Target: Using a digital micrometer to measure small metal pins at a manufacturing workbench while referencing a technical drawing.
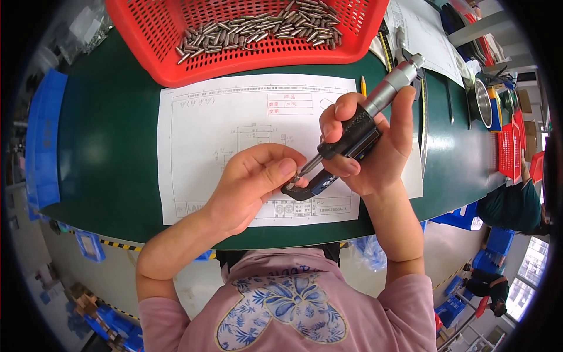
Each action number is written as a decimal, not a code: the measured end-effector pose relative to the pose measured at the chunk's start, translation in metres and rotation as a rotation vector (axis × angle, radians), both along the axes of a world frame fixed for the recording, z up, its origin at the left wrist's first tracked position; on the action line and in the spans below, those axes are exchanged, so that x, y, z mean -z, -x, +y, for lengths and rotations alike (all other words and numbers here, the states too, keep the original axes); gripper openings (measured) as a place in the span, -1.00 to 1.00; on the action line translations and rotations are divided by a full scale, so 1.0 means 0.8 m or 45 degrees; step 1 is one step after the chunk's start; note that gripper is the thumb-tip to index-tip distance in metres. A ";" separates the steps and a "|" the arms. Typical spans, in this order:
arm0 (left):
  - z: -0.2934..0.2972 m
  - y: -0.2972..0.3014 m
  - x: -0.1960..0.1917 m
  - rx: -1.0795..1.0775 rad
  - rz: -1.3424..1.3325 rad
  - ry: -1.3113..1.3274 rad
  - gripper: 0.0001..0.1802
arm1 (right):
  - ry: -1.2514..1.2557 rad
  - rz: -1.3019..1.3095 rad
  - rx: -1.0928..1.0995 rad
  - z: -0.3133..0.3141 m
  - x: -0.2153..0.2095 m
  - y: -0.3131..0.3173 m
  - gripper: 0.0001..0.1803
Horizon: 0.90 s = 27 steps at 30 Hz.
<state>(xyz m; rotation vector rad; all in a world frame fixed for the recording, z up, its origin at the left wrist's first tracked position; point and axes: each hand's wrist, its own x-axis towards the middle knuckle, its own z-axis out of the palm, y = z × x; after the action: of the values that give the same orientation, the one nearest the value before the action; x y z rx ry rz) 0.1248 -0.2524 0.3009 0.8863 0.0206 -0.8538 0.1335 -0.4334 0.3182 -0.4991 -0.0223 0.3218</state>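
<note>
A digital micrometer [359, 130] with a black frame and silver thimble lies tilted in my right hand [387, 155], whose fingers wrap round its body. Its thimble points up and to the right, and its jaw end points toward my left hand [246, 185]. Thumb and forefinger of that left hand pinch a small metal pin [297, 178] at the jaws, mostly hidden by the fingertips. I cannot tell whether both jaws touch it. Beneath both hands lies a white technical drawing [196, 138] with a red stamped box.
A red perforated basket [170, 67] holding many loose metal pins [258, 32] stands at the far side of the green table [99, 146]. A yellow pencil [363, 87] lies by the drawing. At the left edge is a blue bin [44, 138]; metal bowl [481, 104] and red baskets [509, 152] sit right.
</note>
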 end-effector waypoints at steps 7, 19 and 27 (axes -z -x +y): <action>0.003 -0.003 0.000 0.018 0.007 0.089 -0.78 | 0.018 0.006 -0.040 -0.003 -0.008 -0.001 -0.09; 0.002 -0.001 0.003 0.016 0.006 0.103 -0.78 | 0.044 0.077 -0.009 -0.001 -0.012 0.000 -0.16; 0.002 -0.002 0.002 0.039 -0.017 0.093 -0.78 | 0.006 0.040 -0.003 -0.004 0.003 0.000 -0.14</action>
<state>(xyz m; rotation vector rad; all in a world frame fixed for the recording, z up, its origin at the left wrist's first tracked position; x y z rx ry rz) 0.1264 -0.2506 0.2991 0.8252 -0.0353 -0.8717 0.1338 -0.4364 0.3156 -0.4990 0.0085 0.3322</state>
